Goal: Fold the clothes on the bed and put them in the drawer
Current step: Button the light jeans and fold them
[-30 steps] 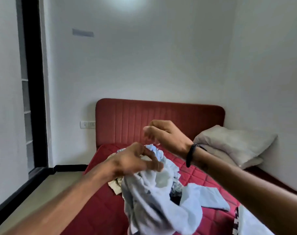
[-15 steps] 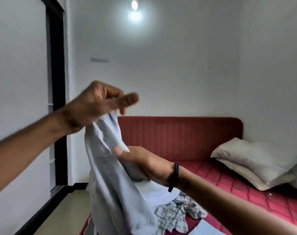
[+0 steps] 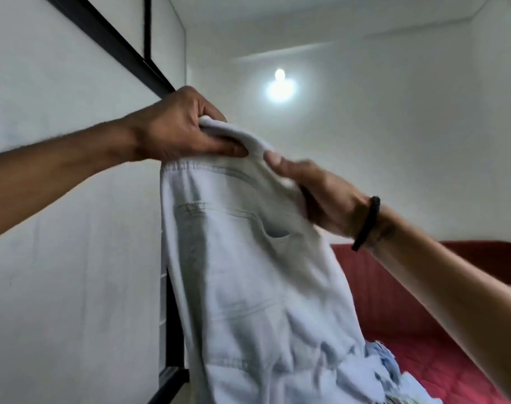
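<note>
Pale jeans (image 3: pixel 248 287), held up above the red bed (image 3: pixel 423 360) — left hand (image 3: pixel 175 129) clenched on the waistband, right hand (image 3: pixel 321 196) pinching it beside — risk: the thin pinch may slip and the heavy legs drag the garment crooked onto the pile below.

Both forearms are bare right up to where they leave the picture, with no sleeve showing on either. The left hand (image 3: pixel 178 126) wears no ring or band that can be seen. Just behind the right hand (image 3: pixel 321 196), a black band (image 3: pixel 366 223) circles the wrist; it looks like a thick cord or braided bracelet, though blur hides its texture. A faint dark mark sits on the forearm just beside that band, too smeared to read.
</note>
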### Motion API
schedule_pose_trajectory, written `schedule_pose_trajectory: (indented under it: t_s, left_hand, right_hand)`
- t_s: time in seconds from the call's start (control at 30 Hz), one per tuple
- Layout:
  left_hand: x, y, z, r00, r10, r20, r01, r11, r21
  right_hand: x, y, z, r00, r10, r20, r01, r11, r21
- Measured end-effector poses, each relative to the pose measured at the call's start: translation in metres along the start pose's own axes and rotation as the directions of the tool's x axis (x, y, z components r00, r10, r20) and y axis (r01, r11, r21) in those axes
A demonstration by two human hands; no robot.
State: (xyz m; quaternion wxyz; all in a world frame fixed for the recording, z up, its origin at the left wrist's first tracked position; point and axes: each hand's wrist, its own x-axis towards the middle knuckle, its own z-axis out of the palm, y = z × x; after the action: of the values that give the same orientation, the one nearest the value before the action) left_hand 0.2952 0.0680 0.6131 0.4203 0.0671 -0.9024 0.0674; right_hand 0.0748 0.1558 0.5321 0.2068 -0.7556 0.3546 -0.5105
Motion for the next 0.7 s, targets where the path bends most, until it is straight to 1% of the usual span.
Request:
schedule_pose_trajectory:
  t_s: [0.03,0.07,0.1,0.13,0.17,0.2,0.23,0.27,0.3,0.33,0.37,0.4,0.43,0.47,0.5,0.53,0.57,0.6,0.63,0.67,0.7]
  left_hand:
    - [0.005,-0.003,-0.014,1.000,0.019,-0.006,-0.019,1.000,0.022]
    - [0.006,-0.006,-0.023,1.000,0.016,0.018,-0.018,0.998,0.064]
    - [0.005,-0.010,-0.031,0.998,-0.015,0.061,0.008,0.994,0.110]
    - [0.001,-0.015,-0.038,0.992,-0.055,0.117,0.037,0.988,0.148]
    - [-0.004,-0.022,-0.042,0.982,-0.097,0.160,0.069,0.982,0.175]
    - [-0.012,-0.032,-0.046,0.976,-0.134,0.173,0.098,0.975,0.200]
    - [-0.019,-0.043,-0.049,0.973,-0.163,0.163,0.125,0.967,0.220]
    - [-0.026,-0.054,-0.053,0.970,-0.201,0.139,0.167,0.960,0.226]
    - [-0.035,-0.065,-0.057,0.962,-0.248,0.110,0.218,0.948,0.230]
    - [-0.042,-0.076,-0.060,0.952,-0.295,0.087,0.270,0.937,0.223]
    - [-0.050,-0.086,-0.063,0.937,-0.342,0.074,0.321,0.924,0.207]
    - [-0.056,-0.094,-0.066,0.920,-0.388,0.064,0.371,0.910,0.187]
    - [-0.062,-0.101,-0.067,0.905,-0.422,0.060,0.407,0.897,0.172]
    - [-0.065,-0.107,-0.067,0.899,-0.435,0.056,0.423,0.894,0.147]
    - [-0.067,-0.109,-0.066,0.903,-0.428,0.042,0.422,0.901,0.104]
    - [-0.064,-0.110,-0.062,0.911,-0.412,0.024,0.411,0.911,0.045]
    - [-0.061,-0.108,-0.057,0.917,-0.399,0.003,0.399,0.917,-0.018]
    - [-0.056,-0.105,-0.050,0.920,-0.391,-0.019,0.389,0.918,-0.078]
    - [-0.051,-0.103,-0.039,0.922,-0.386,-0.041,0.378,0.916,-0.131]
    - [-0.050,-0.102,-0.030,0.921,-0.388,-0.042,0.378,0.914,-0.146]
    - [-0.049,-0.100,-0.012,0.924,-0.384,0.002,0.380,0.915,-0.131]
  right_hand:
    - [-0.001,0.029,-0.009,0.990,0.106,0.091,-0.102,0.994,-0.046]
    - [-0.003,0.050,-0.012,0.952,0.257,0.169,-0.252,0.966,-0.051]
    - [-0.008,0.083,-0.016,0.901,0.389,0.191,-0.364,0.918,-0.154]
    - [-0.012,0.113,-0.018,0.831,0.521,0.196,-0.470,0.845,-0.254]
    - [-0.018,0.134,-0.020,0.764,0.619,0.182,-0.539,0.768,-0.347]
    - [-0.025,0.135,-0.014,0.702,0.677,0.222,-0.521,0.701,-0.488]
    - [-0.028,0.127,-0.007,0.661,0.718,0.219,-0.461,0.619,-0.636]
    - [-0.029,0.110,-0.002,0.630,0.753,0.190,-0.403,0.526,-0.748]
    - [-0.030,0.098,-0.001,0.652,0.739,0.169,-0.363,0.500,-0.786]
    - [-0.036,0.077,-0.002,0.669,0.725,0.161,-0.367,0.511,-0.777]
    - [-0.039,0.073,-0.017,0.735,0.667,0.125,-0.390,0.565,-0.727]
    - [-0.046,0.051,-0.028,0.789,0.606,0.102,-0.383,0.614,-0.690]
    - [-0.051,0.036,-0.046,0.858,0.513,0.028,-0.371,0.656,-0.657]
    - [-0.056,0.016,-0.066,0.912,0.405,-0.071,-0.360,0.706,-0.610]
    - [-0.061,-0.006,-0.081,0.947,0.278,-0.160,-0.317,0.737,-0.596]
    - [-0.069,-0.028,-0.094,0.957,0.181,-0.225,-0.286,0.703,-0.651]
    - [-0.075,-0.043,-0.110,0.963,0.100,-0.252,-0.256,0.642,-0.723]
    - [-0.082,-0.056,-0.117,0.959,0.110,-0.262,-0.279,0.541,-0.793]
    - [-0.092,-0.060,-0.125,0.946,0.201,-0.255,-0.320,0.440,-0.839]
    - [-0.103,-0.059,-0.127,0.914,0.315,-0.256,-0.357,0.325,-0.876]
    - [-0.115,-0.049,-0.136,0.883,0.369,-0.289,-0.389,0.231,-0.892]
